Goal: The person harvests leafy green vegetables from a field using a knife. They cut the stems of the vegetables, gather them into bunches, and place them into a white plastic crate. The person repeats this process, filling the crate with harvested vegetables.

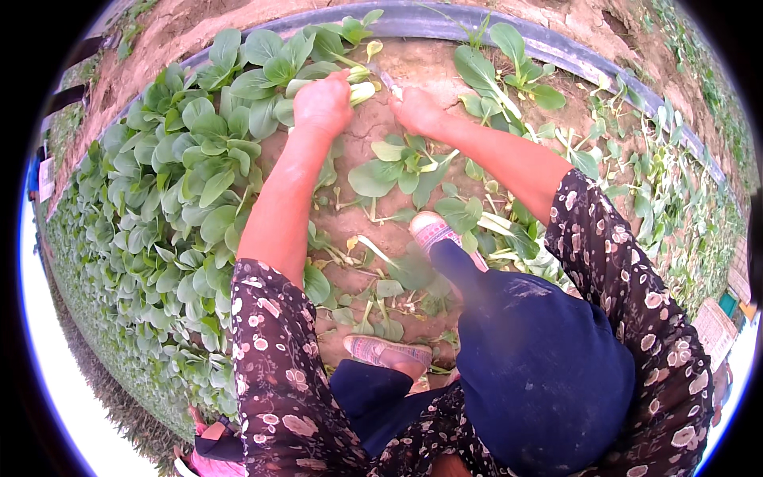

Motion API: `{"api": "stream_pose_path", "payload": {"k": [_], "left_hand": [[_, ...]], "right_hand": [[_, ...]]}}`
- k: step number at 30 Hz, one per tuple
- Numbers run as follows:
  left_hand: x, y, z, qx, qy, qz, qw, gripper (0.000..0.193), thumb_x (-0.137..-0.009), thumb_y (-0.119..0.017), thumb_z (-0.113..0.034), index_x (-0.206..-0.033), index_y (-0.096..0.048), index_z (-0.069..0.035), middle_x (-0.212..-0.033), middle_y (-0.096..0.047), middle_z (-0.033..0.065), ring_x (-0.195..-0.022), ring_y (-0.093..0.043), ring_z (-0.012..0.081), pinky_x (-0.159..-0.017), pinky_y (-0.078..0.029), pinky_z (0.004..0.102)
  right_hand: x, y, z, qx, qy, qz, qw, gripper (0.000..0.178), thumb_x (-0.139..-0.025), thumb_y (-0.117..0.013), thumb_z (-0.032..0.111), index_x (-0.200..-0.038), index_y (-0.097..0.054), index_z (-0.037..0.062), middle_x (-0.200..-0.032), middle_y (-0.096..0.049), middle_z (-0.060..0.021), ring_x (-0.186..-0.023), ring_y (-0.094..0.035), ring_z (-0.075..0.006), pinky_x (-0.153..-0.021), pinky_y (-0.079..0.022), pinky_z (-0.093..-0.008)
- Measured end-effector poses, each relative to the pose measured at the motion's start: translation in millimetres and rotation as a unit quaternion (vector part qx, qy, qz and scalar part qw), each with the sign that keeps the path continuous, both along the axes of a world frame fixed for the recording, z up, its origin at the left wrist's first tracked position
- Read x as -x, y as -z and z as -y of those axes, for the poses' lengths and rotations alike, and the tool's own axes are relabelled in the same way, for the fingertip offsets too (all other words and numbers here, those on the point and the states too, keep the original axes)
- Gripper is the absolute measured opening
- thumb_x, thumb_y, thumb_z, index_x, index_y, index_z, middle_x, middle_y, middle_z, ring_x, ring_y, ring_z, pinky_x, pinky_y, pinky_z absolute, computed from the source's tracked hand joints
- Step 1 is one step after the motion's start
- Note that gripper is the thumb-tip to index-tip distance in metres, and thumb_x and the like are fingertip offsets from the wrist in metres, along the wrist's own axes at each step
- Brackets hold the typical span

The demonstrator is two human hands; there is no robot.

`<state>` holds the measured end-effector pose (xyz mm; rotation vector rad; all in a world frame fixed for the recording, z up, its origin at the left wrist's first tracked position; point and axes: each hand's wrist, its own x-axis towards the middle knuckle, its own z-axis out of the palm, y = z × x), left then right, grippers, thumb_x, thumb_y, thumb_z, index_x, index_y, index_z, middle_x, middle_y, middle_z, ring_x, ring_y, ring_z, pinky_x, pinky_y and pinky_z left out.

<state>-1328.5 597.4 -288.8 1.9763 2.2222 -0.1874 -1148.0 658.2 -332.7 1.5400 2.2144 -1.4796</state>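
My left hand (322, 105) is closed round a small bunch of bok choy (362, 92), its pale cut-looking stem ends pointing right toward my other hand. Green leaves of the bunch spread out behind and left of the fingers. My right hand (416, 110) grips a small knife (385, 78); its blade slants up and left, close to the stem ends. Whether the blade touches them I cannot tell. A small yellowish leaf (373, 50) shows just above the blade. Bare soil lies under both hands.
Dense standing bok choy (175, 199) fills the left side. Loose plants (401, 168) lie on the soil between my arms, and more cut plants (636, 175) are strewn along the right. A grey plastic edging strip (429, 22) curves across the far side. My shoes (385, 350) stand among leaves.
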Motion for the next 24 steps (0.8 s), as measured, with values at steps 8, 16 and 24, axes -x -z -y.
{"api": "stream_pose_path", "payload": {"k": [8, 16, 24], "left_hand": [[-5, 4, 4, -0.017, 0.011, 0.015, 1.000, 0.020, -0.076, -0.063, -0.014, -0.092, -0.072, -0.007, -0.137, -0.060, -0.0046, -0.093, -0.070, 0.0264, -0.080, -0.056, 0.0405], [-1, -5, 20, -0.055, -0.005, 0.014, 0.998, 0.018, -0.076, -0.067, -0.018, -0.090, -0.070, -0.007, -0.132, -0.062, -0.0080, -0.086, -0.070, 0.0247, -0.073, -0.057, 0.0391], [-30, -40, 66, -0.213, 0.144, -0.018, 0.966, 0.017, -0.072, -0.065, -0.010, -0.089, -0.066, -0.009, -0.135, -0.059, -0.0076, -0.055, -0.057, 0.0195, -0.057, -0.050, 0.0335]], "right_hand": [[-1, 6, -5, 0.026, -0.012, -0.020, 0.999, 0.039, -0.092, -0.050, 0.030, -0.087, -0.065, -0.0057, -0.075, -0.066, -0.0213, -0.067, -0.067, -0.0317, -0.065, -0.054, -0.0443], [-27, -4, 7, -0.009, -0.089, 0.017, 0.996, 0.044, -0.089, -0.053, 0.036, -0.097, -0.069, -0.0048, -0.087, -0.070, -0.0257, -0.082, -0.070, -0.0374, -0.077, -0.054, -0.0456], [-53, -42, 1, 0.361, 0.216, -0.290, 0.860, 0.035, -0.089, -0.074, 0.039, -0.096, -0.056, 0.0103, -0.069, -0.049, 0.0051, -0.044, -0.027, 0.0004, -0.038, -0.017, -0.0198]]}}
